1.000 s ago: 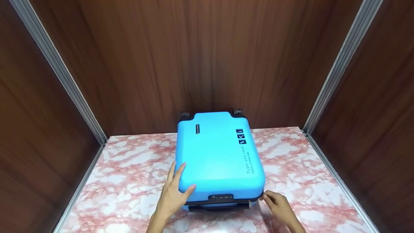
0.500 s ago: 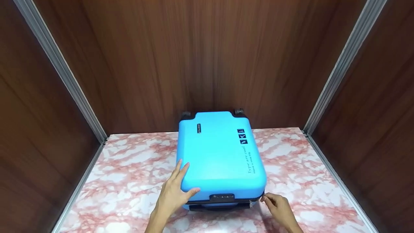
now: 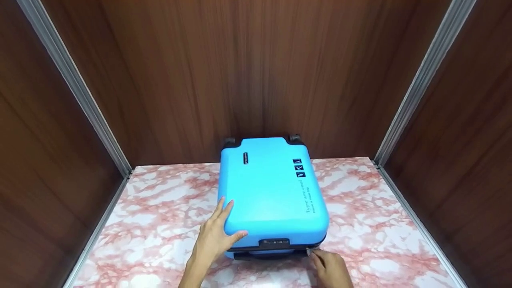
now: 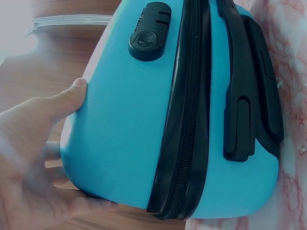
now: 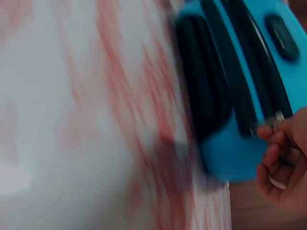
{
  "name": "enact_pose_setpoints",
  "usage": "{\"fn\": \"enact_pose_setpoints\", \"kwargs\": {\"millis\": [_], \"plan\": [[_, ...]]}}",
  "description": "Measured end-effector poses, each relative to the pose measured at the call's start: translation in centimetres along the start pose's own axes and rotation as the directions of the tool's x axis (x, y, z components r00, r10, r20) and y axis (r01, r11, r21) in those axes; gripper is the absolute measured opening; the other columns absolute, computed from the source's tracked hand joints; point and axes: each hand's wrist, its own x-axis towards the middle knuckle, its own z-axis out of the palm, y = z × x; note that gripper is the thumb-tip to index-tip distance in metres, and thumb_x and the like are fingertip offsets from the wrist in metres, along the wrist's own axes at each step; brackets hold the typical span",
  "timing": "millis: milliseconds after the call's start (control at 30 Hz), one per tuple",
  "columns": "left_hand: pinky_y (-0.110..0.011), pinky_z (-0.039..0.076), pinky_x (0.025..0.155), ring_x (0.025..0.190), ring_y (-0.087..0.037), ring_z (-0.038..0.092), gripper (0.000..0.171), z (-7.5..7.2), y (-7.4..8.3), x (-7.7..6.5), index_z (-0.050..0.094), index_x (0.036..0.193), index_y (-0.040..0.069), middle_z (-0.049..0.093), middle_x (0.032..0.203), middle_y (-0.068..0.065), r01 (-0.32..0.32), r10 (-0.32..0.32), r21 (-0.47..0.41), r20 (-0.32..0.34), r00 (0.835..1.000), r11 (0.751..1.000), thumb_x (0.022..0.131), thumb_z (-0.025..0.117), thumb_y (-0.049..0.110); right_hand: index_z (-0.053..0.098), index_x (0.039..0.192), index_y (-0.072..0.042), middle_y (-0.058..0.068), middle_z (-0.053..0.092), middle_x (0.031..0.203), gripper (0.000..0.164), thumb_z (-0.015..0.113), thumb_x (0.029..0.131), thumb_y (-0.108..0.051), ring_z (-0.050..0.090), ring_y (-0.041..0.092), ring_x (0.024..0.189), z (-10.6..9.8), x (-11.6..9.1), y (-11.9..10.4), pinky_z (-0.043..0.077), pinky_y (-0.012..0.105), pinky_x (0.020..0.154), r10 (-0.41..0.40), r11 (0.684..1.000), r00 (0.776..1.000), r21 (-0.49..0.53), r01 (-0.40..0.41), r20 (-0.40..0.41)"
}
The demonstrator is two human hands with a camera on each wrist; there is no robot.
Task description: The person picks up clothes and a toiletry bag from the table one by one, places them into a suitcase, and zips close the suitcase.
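Note:
A light blue hard-shell suitcase (image 3: 272,188) lies flat, its wheels at the far end. My left hand (image 3: 214,236) rests on its near left corner, fingers along the side and thumb on the near face. In the left wrist view the thumb and fingers spread around the blue corner, beside the black zipper (image 4: 189,129). At the near right, my right hand (image 3: 330,264) pinches a metal zipper pull (image 3: 309,251) between thumb and finger. The right wrist view, partly blurred, shows this pull (image 5: 278,118) by the black zipper band. Both zipper edges meet where the left wrist view shows them.
A black combination lock (image 4: 150,31) sits on the near face, with a black carry handle (image 3: 272,256) below it. The pink-and-white marbled surface (image 3: 160,224) spreads around the suitcase. Brown wood-look panels (image 3: 256,72) with grey metal corner rails (image 3: 420,84) stand at the back and sides.
My right hand has moved left from the suitcase's near right corner to the zipper pull that hung on the near face, and now pinches it. My left hand has shifted slightly right, staying on the corner.

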Motion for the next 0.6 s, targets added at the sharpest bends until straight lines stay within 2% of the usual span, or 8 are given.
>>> {"fn": "enact_pose_setpoints", "kwargs": {"millis": [67, 133, 200, 333, 433, 500, 600], "plan": [[-0.041, 0.053, 0.074, 0.096, -0.035, 0.064, 0.090, 0.0, 0.0, 0.0, 0.034, 0.145, 0.021, 0.022, 0.154, -0.008, -0.007, 0.007, 0.007, -0.005, 1.000, 1.000, 0.072, 0.066, 0.062, 0.061, 0.069, -0.017, -0.016, 0.048, 0.054, 0.019, 0.062, 0.087, -0.013, 0.045, -0.003, 0.050, 0.4, 0.0, -0.5, 0.039, 0.021, 0.051, 0.037, 0.999, 0.999, -0.011, -0.037, 0.024], [-0.042, 0.053, 0.076, 0.100, -0.036, 0.063, 0.090, 0.1, 0.0, -0.1, 0.034, 0.145, 0.021, 0.022, 0.154, -0.008, -0.011, 0.011, 0.007, -0.008, 1.000, 1.000, 0.072, 0.066, 0.062, 0.057, 0.065, -0.020, -0.016, 0.043, 0.051, 0.023, 0.061, 0.088, -0.015, 0.042, -0.003, 0.047, 0.6, 0.0, -0.7, 0.036, 0.020, 0.048, 0.066, 0.998, 0.997, -0.009, -0.066, 0.046], [-0.043, 0.053, 0.078, 0.102, -0.036, 0.062, 0.090, 0.1, 0.0, -0.1, 0.033, 0.145, 0.021, 0.021, 0.154, -0.008, -0.010, 0.010, 0.004, -0.006, 1.000, 1.000, 0.072, 0.066, 0.061, 0.055, 0.064, -0.020, -0.016, 0.043, 0.050, 0.025, 0.061, 0.088, -0.017, 0.041, -0.003, 0.046, 0.6, 0.1, -0.8, 0.035, 0.019, 0.048, 0.086, 0.996, 0.994, 0.007, -0.087, 0.071], [-0.045, 0.053, 0.078, 0.103, -0.038, 0.061, 0.089, 0.2, -0.1, -0.1, 0.032, 0.146, 0.022, 0.021, 0.154, -0.008, -0.014, 0.014, -0.004, -0.013, 1.000, 1.000, 0.073, 0.066, 0.061, 0.063, 0.072, -0.016, -0.014, 0.048, 0.052, 0.020, 0.059, 0.090, -0.021, 0.042, -0.004, 0.046, 0.4, 0.3, -0.4, 0.036, 0.018, 0.048, 0.080, 0.992, 0.988, 0.086, -0.092, 0.132], [-0.038, 0.054, 0.069, 0.094, -0.035, 0.065, 0.089, 0.4, -0.3, 0.0, 0.032, 0.146, 0.022, 0.020, 0.155, -0.008, -0.030, 0.030, -0.006, -0.027, 0.999, 1.000, 0.074, 0.064, 0.062, 0.069, 0.081, -0.013, -0.011, 0.054, 0.055, 0.017, 0.060, 0.090, -0.025, 0.045, -0.004, 0.047, 0.0, 0.5, 0.1, 0.038, 0.019, 0.049, 0.052, 0.984, 0.985, 0.157, -0.079, 0.165], [-0.030, 0.051, 0.061, 0.088, -0.031, 0.066, 0.089, 0.6, -0.6, 0.0, 0.030, 0.147, 0.023, 0.019, 0.155, -0.007, -0.040, 0.039, -0.007, -0.034, 0.999, 0.999, 0.074, 0.062, 0.063, 0.070, 0.082, -0.014, -0.010, 0.056, 0.056, 0.019, 0.061, 0.089, -0.028, 0.046, -0.004, 0.049, -0.2, 0.5, 0.4, 0.039, 0.019, 0.050, 0.050, 0.981, 0.983, 0.177, -0.081, 0.174], [-0.022, 0.041, 0.050, 0.076, -0.021, 0.065, 0.088, 1.2, -1.4, -0.2, 0.026, 0.148, 0.025, 0.015, 0.156, -0.006, -0.059, 0.058, -0.031, -0.031, 0.998, 0.998, 0.076, 0.060, 0.064, 0.070, 0.080, -0.019, -0.013, 0.053, 0.056, 0.015, 0.065, 0.086, -0.032, 0.043, -0.004, 0.049, -0.6, 0.7, 0.9, 0.038, 0.018, 0.050, 0.097, 0.978, 0.985, 0.170, -0.121, 0.140]]}}
